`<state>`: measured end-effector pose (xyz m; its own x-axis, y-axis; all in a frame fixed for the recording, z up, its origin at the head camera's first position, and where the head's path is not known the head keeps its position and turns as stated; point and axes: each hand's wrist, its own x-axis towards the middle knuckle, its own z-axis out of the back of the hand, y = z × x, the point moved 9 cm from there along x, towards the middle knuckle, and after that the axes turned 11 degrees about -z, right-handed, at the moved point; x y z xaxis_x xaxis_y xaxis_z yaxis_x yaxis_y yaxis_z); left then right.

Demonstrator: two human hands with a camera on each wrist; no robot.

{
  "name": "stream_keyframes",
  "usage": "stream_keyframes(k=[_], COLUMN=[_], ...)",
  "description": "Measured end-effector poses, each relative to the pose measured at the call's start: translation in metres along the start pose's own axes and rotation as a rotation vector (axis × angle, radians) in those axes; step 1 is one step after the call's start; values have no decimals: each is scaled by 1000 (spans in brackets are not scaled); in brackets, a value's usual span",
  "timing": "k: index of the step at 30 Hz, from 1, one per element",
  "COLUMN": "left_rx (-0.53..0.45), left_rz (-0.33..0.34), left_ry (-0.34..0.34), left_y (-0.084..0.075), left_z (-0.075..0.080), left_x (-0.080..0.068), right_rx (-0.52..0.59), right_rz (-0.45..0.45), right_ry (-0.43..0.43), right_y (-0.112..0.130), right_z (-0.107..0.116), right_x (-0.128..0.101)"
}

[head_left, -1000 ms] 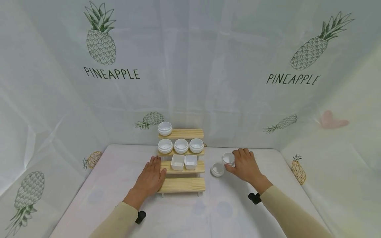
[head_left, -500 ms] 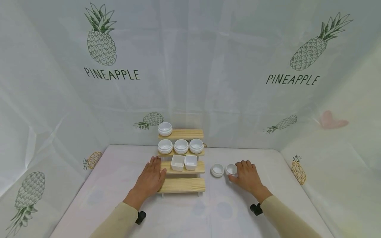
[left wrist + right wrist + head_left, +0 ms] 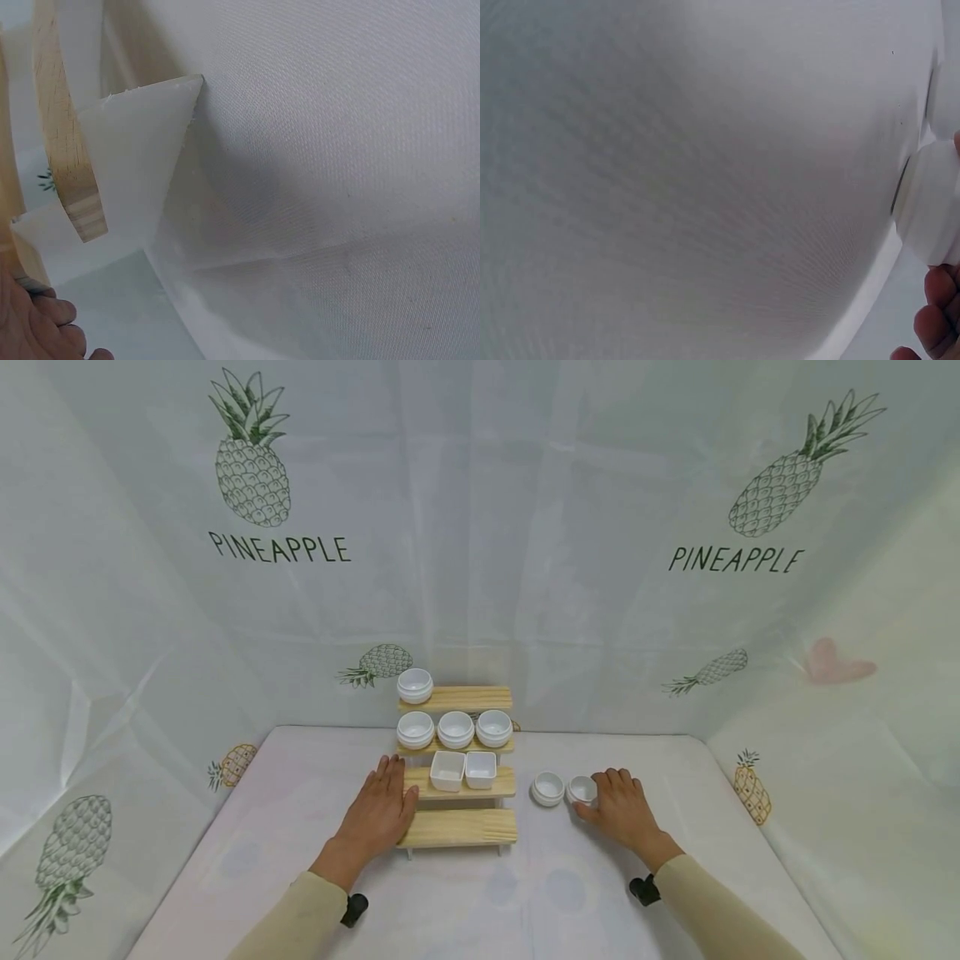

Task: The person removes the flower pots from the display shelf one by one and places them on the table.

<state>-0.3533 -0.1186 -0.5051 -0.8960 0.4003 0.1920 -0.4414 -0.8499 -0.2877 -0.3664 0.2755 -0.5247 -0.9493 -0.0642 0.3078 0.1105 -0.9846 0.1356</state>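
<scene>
My left hand lies with straight fingers along the left side of a stepped wooden display rack. In the left wrist view its fingertips touch the end of a wooden step. On the table to the right of the rack, my right hand grips a small round white bowl between thumb and fingers. The right wrist view shows that bowl on the cloth, fingers at its side. A matching round bowl stands upright just left of it.
On the rack, one round bowl sits at the left of the top step, and three round bowls fill the step below. Two square white dishes share the third step. A pineapple-printed cloth rises behind.
My right hand has brought its bowl toward me and down, from behind the other loose bowl to a place beside it. The left hand has stayed against the rack.
</scene>
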Motion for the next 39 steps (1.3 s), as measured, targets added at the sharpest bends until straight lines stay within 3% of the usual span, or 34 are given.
stream_keyframes(k=[10, 39], left_rx=[-4, 1], left_rz=[-1, -4], left_ry=[11, -11], left_y=[1, 3], left_z=[-2, -3], left_x=[0, 0], right_rx=[-48, -38], right_rz=[53, 55], right_ry=[-18, -22], right_y=[2, 2], right_z=[-1, 2], right_x=[5, 9])
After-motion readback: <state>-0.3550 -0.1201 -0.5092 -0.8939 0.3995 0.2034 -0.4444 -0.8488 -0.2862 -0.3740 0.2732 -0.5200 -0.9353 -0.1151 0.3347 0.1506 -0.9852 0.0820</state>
